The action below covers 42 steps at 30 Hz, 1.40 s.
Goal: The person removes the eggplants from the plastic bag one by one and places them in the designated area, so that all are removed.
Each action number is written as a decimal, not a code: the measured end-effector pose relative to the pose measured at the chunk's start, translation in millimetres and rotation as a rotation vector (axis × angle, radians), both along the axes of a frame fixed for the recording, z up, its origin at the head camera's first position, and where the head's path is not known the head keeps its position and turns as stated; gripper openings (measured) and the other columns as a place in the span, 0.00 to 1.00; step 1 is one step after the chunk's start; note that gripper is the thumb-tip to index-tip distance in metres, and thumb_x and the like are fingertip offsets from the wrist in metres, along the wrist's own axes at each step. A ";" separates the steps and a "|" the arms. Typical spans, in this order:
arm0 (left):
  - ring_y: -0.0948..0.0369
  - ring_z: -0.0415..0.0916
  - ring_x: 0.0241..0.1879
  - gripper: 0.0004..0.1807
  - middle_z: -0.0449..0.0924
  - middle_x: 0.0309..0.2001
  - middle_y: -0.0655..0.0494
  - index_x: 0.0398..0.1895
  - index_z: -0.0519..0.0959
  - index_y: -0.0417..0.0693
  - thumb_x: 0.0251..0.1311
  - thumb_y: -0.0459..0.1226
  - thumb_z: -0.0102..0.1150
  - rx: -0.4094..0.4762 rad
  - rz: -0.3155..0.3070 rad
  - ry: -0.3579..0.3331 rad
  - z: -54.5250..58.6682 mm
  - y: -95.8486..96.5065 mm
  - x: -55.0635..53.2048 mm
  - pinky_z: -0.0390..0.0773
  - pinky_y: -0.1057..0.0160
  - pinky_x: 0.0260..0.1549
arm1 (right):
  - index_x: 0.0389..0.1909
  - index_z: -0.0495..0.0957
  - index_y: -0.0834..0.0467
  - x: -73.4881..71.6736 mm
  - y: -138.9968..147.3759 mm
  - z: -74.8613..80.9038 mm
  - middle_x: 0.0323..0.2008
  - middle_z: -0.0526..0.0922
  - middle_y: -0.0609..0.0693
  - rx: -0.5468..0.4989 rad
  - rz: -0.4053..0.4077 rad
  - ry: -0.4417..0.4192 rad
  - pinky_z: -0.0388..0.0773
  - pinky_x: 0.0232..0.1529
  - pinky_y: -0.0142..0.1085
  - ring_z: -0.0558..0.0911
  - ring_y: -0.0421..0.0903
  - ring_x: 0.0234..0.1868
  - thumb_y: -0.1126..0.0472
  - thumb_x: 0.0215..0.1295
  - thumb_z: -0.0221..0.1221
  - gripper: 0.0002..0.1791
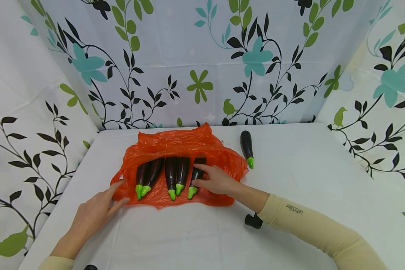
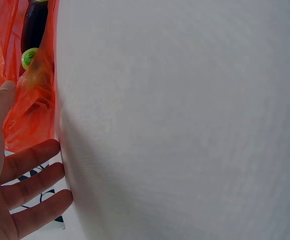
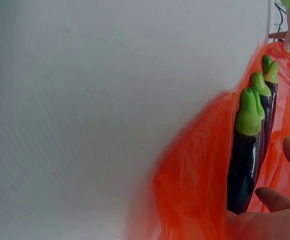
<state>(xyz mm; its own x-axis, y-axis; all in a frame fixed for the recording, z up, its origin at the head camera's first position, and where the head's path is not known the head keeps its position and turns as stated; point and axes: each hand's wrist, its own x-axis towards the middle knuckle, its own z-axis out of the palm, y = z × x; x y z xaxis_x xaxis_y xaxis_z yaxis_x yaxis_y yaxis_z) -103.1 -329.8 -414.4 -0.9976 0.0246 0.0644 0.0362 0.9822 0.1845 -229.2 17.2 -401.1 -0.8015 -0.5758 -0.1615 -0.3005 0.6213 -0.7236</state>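
Note:
An orange-red plastic bag [image 1: 175, 146] lies on the white table, its mouth facing me. Several dark eggplants [image 1: 171, 174] with green ends lie inside, side by side. My right hand [image 1: 219, 182] reaches into the bag mouth at the rightmost eggplant [image 1: 197, 173], its extended fingers spread across it. In the right wrist view the fingertips are close beside that eggplant [image 3: 243, 165]. At the bag's left edge is my left hand [image 1: 96, 208], its fingers mostly straight and spread. The left wrist view shows its thumb [image 2: 2, 100] against the bag film [image 2: 30, 120].
Another eggplant [image 1: 246, 144] lies outside the bag, behind it to the right. A small black object [image 1: 254, 221] shows near the right sleeve, and another dark one [image 1: 91, 267] at the bottom edge. Leaf-patterned curtains [image 1: 199, 108] hang behind and beside the white table [image 1: 175, 240].

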 end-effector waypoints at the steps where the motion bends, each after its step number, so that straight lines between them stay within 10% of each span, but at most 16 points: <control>1: 0.55 0.75 0.30 0.36 0.74 0.26 0.56 0.67 0.65 0.52 0.60 0.55 0.62 0.000 0.000 0.000 0.0 0.0 0.0 0.79 0.51 0.22 | 0.72 0.63 0.49 -0.3 -0.5 -0.5 0.53 0.74 0.53 0.003 0.000 0.000 0.76 0.44 0.39 0.71 0.48 0.49 0.46 0.65 0.62 0.36; 42: 0.57 0.74 0.28 0.35 0.73 0.25 0.58 0.67 0.66 0.53 0.60 0.56 0.63 -0.001 -0.007 0.009 0.1 0.1 -1.0 0.78 0.54 0.20 | 0.63 0.72 0.48 1.6 4.0 1.0 0.54 0.75 0.51 -0.094 -0.058 -0.014 0.76 0.42 0.38 0.72 0.49 0.51 0.52 0.63 0.65 0.27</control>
